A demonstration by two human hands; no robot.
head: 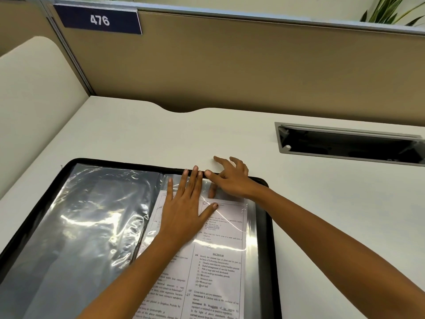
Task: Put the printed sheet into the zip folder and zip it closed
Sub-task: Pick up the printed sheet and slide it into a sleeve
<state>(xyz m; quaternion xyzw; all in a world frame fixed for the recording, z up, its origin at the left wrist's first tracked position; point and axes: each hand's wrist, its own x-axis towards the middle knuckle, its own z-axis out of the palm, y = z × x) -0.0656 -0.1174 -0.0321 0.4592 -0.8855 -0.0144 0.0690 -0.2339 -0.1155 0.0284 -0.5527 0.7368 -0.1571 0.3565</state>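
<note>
Though in the zip folder (pixel 273 249), printed sheet (pixel 216 272) partly under left hand (pixel 184 208)

A white desk (pixel 230 134) with a cable slot (pixel 349 143) meets a tan partition (pixel 253 65) numbered 476.

Open desk (pixel 230 134) runs from the far rim of the spread zip folder (pixel 273 249) to the far edge, and a wide strip lies free along the right edge. A recessed cable slot (pixel 345 143) breaks the surface near the far right corner. The partition (pixel 230 65) walls the far edge and a cream panel (pixel 34 100) the left. Your left hand (pixel 184 208) and right hand (pixel 230 178) crowd the folder's far rim.
</note>
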